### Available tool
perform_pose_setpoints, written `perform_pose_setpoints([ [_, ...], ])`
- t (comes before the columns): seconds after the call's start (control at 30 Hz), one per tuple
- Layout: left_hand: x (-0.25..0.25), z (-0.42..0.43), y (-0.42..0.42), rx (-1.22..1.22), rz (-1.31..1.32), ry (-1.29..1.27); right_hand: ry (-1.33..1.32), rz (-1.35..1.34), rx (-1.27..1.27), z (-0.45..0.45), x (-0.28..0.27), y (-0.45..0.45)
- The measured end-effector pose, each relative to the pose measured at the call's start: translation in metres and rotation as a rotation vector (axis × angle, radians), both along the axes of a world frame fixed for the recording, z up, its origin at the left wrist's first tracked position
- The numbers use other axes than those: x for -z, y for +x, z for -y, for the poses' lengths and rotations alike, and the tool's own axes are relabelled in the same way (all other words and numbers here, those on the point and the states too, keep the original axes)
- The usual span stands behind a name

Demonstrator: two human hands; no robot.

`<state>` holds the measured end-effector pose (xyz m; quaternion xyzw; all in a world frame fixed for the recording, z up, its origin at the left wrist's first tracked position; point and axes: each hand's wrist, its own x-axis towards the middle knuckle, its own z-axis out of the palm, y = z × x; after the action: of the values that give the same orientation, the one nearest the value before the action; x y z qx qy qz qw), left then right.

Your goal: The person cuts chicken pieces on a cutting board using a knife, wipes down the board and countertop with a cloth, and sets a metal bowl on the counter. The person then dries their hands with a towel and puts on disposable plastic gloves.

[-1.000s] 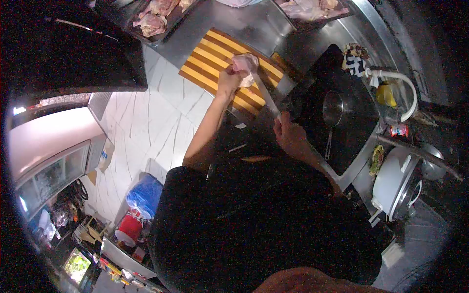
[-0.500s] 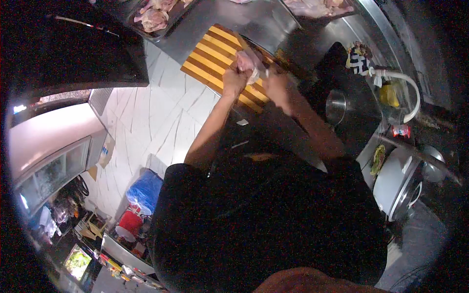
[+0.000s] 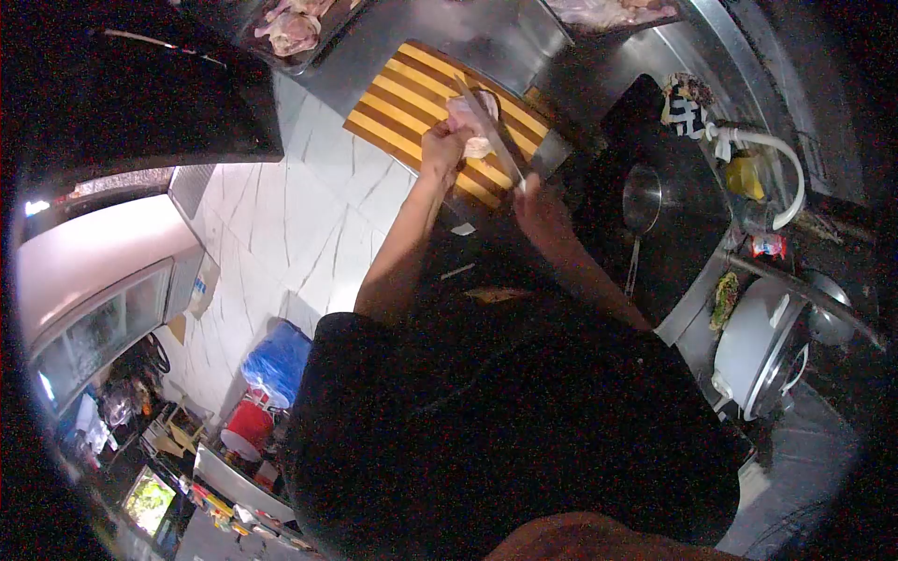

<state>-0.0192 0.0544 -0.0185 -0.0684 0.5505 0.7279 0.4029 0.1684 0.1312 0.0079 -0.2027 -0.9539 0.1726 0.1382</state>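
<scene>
A piece of raw chicken [image 3: 479, 147] lies on the striped wooden cutting board [image 3: 398, 89]. My left hand [image 3: 443, 150] is closed on its near left side, fingers pinching the meat. In my right hand [image 3: 543, 210] is the handle of a long knife [image 3: 493, 133]. The blade slants up and to the left across the chicken, its tip beyond the far side of the piece. Whether the edge has entered the meat I cannot tell.
A tray of raw chicken [image 3: 292, 33] stands at the far left, and another chicken tray [image 3: 613, 13] at the far right. A metal ladle [image 3: 643, 198] lies in the dark sink area. A white hose [image 3: 790, 173] curves beside it.
My right hand has drawn back toward me with the knife, and the blade now shows clearly over the chicken. My left hand stays on the meat, shifted slightly left.
</scene>
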Motion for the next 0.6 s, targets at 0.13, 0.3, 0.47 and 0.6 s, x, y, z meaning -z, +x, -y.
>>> perform_pose_setpoints([
  [0.13, -0.006, 0.001, 0.0, -0.024, 0.089, 0.048, 0.129, 0.173, -0.025, -0.003, 0.02, 0.053],
  [0.3, -0.004, 0.005, -0.006, 0.018, 0.104, 0.089, 0.052, 0.177, -0.058, -0.007, -0.012, 0.087],
  [0.47, -0.018, 0.013, -0.011, 0.025, 0.093, 0.103, -0.048, 0.293, -0.017, -0.021, -0.004, 0.127],
  [0.6, -0.053, 0.01, -0.02, -0.044, 0.037, 0.044, 0.654, -0.094, -0.201, -0.046, 0.066, 0.18],
])
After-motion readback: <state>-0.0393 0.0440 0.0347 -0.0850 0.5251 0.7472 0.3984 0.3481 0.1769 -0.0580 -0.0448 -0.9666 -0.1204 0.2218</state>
